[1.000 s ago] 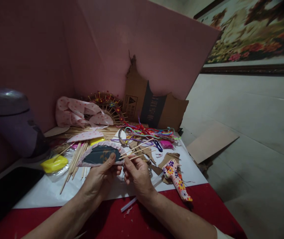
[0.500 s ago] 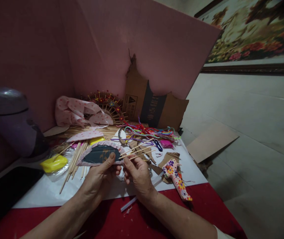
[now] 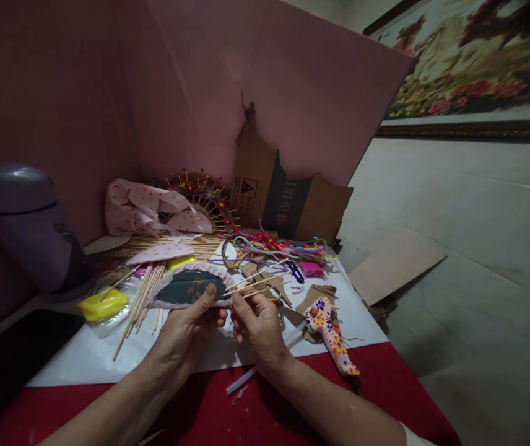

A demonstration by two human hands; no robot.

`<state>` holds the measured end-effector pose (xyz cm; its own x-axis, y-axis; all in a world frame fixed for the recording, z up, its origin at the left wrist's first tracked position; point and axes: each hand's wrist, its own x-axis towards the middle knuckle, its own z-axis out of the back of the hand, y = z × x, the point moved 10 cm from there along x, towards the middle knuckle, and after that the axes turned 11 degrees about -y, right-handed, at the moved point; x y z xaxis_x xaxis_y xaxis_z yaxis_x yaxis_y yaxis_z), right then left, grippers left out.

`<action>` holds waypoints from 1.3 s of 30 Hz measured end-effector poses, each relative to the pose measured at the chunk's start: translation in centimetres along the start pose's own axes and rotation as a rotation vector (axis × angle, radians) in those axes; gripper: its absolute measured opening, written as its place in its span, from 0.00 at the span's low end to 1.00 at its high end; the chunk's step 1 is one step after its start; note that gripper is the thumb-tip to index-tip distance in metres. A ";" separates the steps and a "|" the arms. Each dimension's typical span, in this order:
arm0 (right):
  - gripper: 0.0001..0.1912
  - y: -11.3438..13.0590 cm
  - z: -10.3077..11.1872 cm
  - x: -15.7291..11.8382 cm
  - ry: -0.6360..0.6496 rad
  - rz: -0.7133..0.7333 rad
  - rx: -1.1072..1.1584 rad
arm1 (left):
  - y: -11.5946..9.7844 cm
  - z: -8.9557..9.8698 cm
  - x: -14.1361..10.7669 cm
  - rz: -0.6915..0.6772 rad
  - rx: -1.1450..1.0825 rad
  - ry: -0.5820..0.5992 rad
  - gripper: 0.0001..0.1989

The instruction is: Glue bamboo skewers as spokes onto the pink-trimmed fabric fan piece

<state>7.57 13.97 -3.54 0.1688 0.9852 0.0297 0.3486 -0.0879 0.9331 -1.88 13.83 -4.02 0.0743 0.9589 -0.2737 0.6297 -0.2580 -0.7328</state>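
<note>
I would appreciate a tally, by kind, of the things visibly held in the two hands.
Dark half-round panel edged in gathered pink fabric, in the left hand: 1
Thin pale wooden sticks, visible in the right hand: 3
Total: 4

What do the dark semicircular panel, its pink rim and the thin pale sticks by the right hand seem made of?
Dark semicircular panel: probably cardboard, faintly glossy, with printed marks.
Pink rim: likely matte cloth, gathered in folds.
Thin pale sticks: matte, probably bamboo or wood by tan colour.
</note>
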 end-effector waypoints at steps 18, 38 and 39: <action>0.16 0.7 0.0 -0.5 -0.022 0.007 -0.029 | -0.3 0.0 -0.3 -0.005 -0.006 -0.034 0.11; 0.15 0.6 -0.4 -0.6 0.031 0.016 -0.037 | -0.5 0.0 -0.4 -0.009 -0.021 -0.018 0.08; 0.15 0.6 -0.5 -0.6 0.041 0.017 -0.037 | -0.4 0.0 -0.4 0.003 -0.024 -0.019 0.08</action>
<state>7.22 13.41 -2.87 0.1362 0.9889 0.0600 0.3119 -0.1003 0.9448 -2.14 13.56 -3.61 0.0619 0.9556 -0.2880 0.6475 -0.2580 -0.7170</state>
